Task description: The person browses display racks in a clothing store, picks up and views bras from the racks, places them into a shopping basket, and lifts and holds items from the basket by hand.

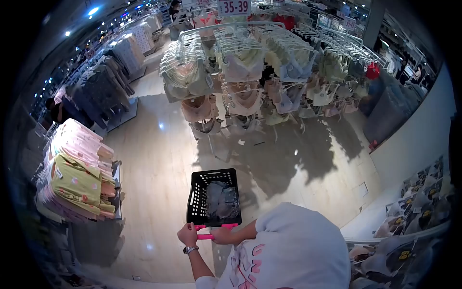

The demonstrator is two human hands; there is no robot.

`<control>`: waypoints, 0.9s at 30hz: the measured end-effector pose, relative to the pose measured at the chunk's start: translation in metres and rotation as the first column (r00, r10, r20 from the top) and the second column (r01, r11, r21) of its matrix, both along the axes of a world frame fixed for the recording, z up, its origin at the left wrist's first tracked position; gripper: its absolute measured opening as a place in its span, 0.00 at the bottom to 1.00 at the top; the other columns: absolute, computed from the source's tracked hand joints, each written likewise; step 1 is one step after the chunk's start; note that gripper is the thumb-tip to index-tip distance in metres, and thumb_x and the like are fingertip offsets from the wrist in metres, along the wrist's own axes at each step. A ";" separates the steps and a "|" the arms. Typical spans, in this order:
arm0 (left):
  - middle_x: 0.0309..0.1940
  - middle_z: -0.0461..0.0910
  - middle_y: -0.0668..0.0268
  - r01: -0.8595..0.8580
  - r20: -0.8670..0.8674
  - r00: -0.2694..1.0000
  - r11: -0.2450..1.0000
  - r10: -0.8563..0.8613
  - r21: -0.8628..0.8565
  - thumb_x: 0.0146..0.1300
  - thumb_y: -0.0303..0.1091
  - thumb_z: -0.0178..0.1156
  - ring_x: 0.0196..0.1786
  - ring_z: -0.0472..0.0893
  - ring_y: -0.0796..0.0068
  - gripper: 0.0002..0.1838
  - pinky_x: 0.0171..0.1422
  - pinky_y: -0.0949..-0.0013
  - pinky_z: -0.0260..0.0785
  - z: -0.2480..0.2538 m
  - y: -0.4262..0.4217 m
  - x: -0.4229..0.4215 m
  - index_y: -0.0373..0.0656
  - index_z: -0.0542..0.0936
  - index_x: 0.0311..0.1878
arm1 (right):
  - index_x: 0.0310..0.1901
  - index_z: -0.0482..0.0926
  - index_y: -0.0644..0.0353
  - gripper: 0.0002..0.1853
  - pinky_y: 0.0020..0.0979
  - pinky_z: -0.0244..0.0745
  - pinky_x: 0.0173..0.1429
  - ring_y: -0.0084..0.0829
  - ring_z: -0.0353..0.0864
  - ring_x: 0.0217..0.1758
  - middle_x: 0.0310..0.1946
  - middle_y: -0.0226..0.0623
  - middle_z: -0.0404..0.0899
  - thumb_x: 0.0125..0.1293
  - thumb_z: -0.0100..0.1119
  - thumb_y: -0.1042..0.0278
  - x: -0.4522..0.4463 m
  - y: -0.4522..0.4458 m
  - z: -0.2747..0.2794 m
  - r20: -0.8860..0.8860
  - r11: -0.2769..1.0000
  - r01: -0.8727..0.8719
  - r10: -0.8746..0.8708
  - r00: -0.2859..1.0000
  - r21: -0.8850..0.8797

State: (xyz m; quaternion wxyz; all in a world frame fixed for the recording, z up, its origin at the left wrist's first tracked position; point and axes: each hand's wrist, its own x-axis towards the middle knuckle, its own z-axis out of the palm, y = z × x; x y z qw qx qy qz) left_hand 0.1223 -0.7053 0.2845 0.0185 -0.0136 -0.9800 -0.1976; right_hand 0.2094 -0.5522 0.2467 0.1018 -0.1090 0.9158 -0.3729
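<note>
A black plastic shopping basket (191, 204) with perforated sides and a pink handle (205, 236) is held in front of my body, low in the view. Inside it lies a dark grey, partly see-through bundle (222, 200). My left hand (187, 234), with a watch on its wrist, is closed around the left side of the pink handle. My right hand (222, 235) is closed at the handle's right part, its fingers partly hidden by the wrist and sleeve.
Ahead stands a rack of bras (240, 62) on hangers under a 35-39 sign (234, 6). Pink and green pyjamas (77, 183) hang at left, dark clothes (98, 91) behind them. More bras (418, 197) are at right. People stand in the background.
</note>
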 end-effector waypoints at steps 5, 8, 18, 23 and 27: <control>0.20 0.81 0.62 0.151 -0.054 0.988 0.987 -0.148 0.050 0.56 0.44 0.59 0.25 0.81 0.62 0.13 0.33 0.62 0.71 -0.013 -0.007 -0.039 0.45 0.84 0.26 | 0.32 0.75 0.60 0.11 0.47 0.73 0.33 0.48 0.79 0.28 0.24 0.46 0.78 0.53 0.59 0.61 -0.019 -0.015 -0.011 -0.056 0.993 0.122 -0.122 0.991 -0.007; 0.21 0.81 0.60 0.209 -0.022 0.978 0.977 -0.208 0.038 0.56 0.46 0.58 0.26 0.81 0.60 0.14 0.34 0.62 0.72 -0.005 -0.007 -0.055 0.45 0.84 0.28 | 0.32 0.75 0.59 0.11 0.47 0.73 0.32 0.47 0.80 0.27 0.23 0.46 0.78 0.52 0.59 0.60 -0.026 -0.023 0.002 -0.091 0.977 0.207 -0.202 0.975 0.054; 0.20 0.80 0.64 0.386 -0.094 0.921 0.917 -0.378 0.103 0.56 0.45 0.57 0.25 0.80 0.60 0.13 0.35 0.59 0.68 -0.012 -0.005 -0.102 0.48 0.82 0.25 | 0.29 0.74 0.59 0.11 0.46 0.73 0.32 0.48 0.78 0.26 0.21 0.46 0.77 0.50 0.61 0.60 -0.048 -0.041 -0.008 -0.205 0.923 0.382 -0.364 0.908 0.050; 0.20 0.81 0.65 0.432 -0.110 0.900 0.895 -0.421 0.114 0.55 0.44 0.57 0.26 0.80 0.62 0.12 0.36 0.59 0.68 -0.013 -0.002 -0.118 0.48 0.82 0.26 | 0.28 0.74 0.59 0.11 0.46 0.73 0.31 0.48 0.79 0.25 0.21 0.45 0.77 0.51 0.61 0.60 -0.058 -0.046 0.001 -0.195 0.900 0.427 -0.406 0.893 0.085; 0.20 0.80 0.64 0.446 -0.108 0.895 0.879 -0.434 0.165 0.54 0.44 0.58 0.26 0.80 0.62 0.12 0.36 0.59 0.68 -0.011 0.007 -0.129 0.48 0.82 0.25 | 0.29 0.74 0.59 0.11 0.47 0.73 0.30 0.50 0.78 0.25 0.20 0.47 0.76 0.50 0.61 0.61 -0.067 -0.044 0.003 -0.203 0.887 0.459 -0.439 0.875 0.061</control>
